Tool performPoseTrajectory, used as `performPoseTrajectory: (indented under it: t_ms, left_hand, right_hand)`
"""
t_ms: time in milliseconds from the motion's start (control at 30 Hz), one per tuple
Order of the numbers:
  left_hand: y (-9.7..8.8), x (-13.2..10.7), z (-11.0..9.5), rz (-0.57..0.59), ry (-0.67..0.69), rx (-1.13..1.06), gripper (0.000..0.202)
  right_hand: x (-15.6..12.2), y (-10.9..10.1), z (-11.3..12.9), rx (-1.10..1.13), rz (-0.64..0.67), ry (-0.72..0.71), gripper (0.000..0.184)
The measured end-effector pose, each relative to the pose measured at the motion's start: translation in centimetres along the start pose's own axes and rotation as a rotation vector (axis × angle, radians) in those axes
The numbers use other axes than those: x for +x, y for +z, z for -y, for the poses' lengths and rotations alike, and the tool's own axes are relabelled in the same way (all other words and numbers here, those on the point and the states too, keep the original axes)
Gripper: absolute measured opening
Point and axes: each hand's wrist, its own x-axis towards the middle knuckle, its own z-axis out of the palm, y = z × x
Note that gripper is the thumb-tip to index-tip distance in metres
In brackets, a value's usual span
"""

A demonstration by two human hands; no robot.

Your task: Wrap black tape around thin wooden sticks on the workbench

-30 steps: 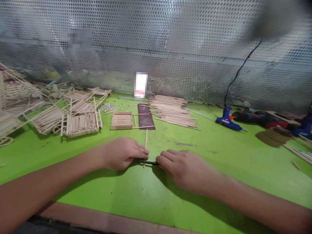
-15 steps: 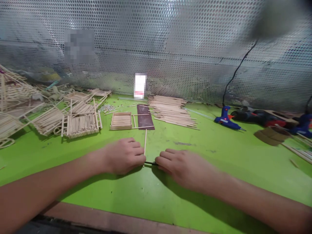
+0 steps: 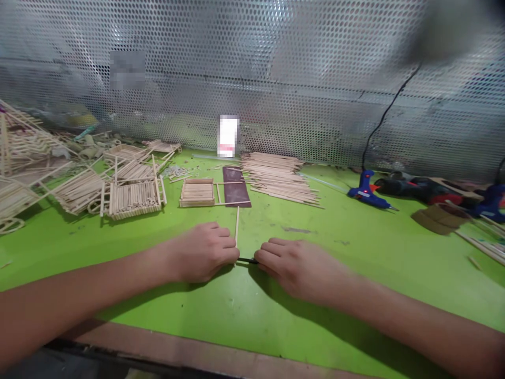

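Note:
My left hand is closed, its fingers pressed down on a thin wooden stick that points away from me on the green table. Opposite it, my right hand grips a thin black tool, which looks like a narrow blade. The tool lies across the near end of the stick, its tip beside my left fingertips. Most of its handle is hidden inside my right hand. Beyond my hands sits a small stick-built cart shape, its two shafts resting over a dark brown rectangular sheet.
A pile of wooden sticks lies behind the sheet. Several stick-built pieces crowd the left. At right stand a blue glue gun with a black cord and a brown tape roll. A perforated metal screen closes the back.
The view has shifted slightly. Both hands keep the same hold on the stick and the black tool, with hardly any movement between them.

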Motion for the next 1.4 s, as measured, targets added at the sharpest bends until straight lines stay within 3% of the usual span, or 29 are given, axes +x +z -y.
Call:
performPoseTrajectory:
  t_ms: [400, 567, 667, 767, 933, 1200, 1400]
  left_hand:
    - [-0.4, -1.4, 0.8, 0.03, 0.0, 0.016, 0.015]
    - [-0.3, -2.5, 1.3, 0.01, -0.092, -0.026, 0.016]
    - [-0.4, -2.8, 1.5, -0.003, -0.123, -0.152, 0.038]
    - [-0.5, -2.7, 1.7, 0.06, -0.073, -0.268, 0.055]
    - [-0.1, -2.6, 1.8, 0.151, -0.107, -0.348, 0.052]
    - [-0.2, -2.6, 1.9, 0.132, -0.101, -0.335, 0.047]
    - [-0.4, -2.6, 1.6, 0.105, -0.101, -0.316, 0.056]
  right_hand:
    - [1.4, 0.7, 0.4, -0.01, -0.035, -0.017, 0.014]
    - [1.5, 0.6, 0.2, -0.034, -0.037, -0.005, 0.011]
    - [1.1, 0.1, -0.1, -0.047, 0.001, -0.029, 0.012]
    - [0.6, -0.2, -0.6, -0.063, 0.034, -0.059, 0.012]
    - [0.4, -0.1, -0.9, -0.087, 0.017, -0.075, 0.012]
    - [0.8, -0.2, -0.4, -0.076, 0.011, -0.045, 0.014]
    - [1.0, -0.1, -0.3, -0.06, -0.01, -0.039, 0.014]
